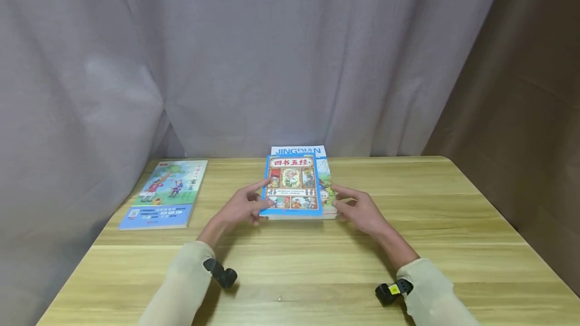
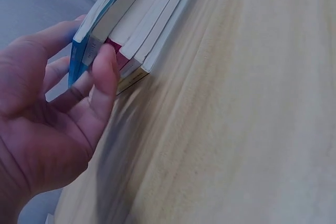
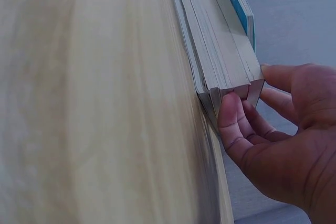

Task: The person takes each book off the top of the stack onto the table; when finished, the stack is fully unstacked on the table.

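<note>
A stack of several books lies near the back middle of the table. On top is a blue-bordered book [image 1: 293, 185] with red Chinese title characters. It sits slightly askew over a book with JINGDIAN lettering [image 1: 299, 150], whose right part shows beyond it. My left hand [image 1: 240, 205] holds the stack at its left side, bent fingers [image 2: 105, 72] against the spines and the blue book's edge. My right hand [image 1: 362, 210] holds the right side, fingertips [image 3: 229, 108] against the ends of the lower books. Page edges [image 3: 210, 40] of the stack show in the right wrist view.
Another book [image 1: 165, 192], with a tree and two figures on its cover, lies flat at the table's left. Behind the wooden table [image 1: 294, 270] hangs a grey curtain [image 1: 254, 64], continuing at the right. Each sleeve carries a small black camera [image 1: 220, 272].
</note>
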The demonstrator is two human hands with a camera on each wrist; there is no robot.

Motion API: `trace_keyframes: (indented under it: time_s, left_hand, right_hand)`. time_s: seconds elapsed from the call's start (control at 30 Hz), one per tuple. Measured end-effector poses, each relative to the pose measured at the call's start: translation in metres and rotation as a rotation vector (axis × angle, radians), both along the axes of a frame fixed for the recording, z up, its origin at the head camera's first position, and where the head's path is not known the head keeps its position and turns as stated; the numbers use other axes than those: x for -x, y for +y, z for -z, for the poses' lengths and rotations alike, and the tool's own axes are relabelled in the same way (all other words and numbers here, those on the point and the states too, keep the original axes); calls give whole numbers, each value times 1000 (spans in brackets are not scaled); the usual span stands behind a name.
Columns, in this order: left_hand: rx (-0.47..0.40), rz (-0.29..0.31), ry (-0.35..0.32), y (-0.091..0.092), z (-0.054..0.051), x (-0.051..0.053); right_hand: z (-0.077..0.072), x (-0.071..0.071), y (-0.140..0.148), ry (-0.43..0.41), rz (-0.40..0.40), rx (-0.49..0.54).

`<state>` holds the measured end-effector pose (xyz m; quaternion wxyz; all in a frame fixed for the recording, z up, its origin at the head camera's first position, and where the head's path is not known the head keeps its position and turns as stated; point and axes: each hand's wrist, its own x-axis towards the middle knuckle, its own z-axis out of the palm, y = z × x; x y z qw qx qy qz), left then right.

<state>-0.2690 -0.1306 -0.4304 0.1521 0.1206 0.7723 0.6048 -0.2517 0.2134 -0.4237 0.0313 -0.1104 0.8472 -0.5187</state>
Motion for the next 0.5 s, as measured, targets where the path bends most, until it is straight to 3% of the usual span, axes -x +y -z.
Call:
trace_keyframes:
  time_s: [0.5]
  left_hand:
    - [-172,-59,-130,1,-1,-10]
  right_hand:
    - [3,2,3,-15,-8,27]
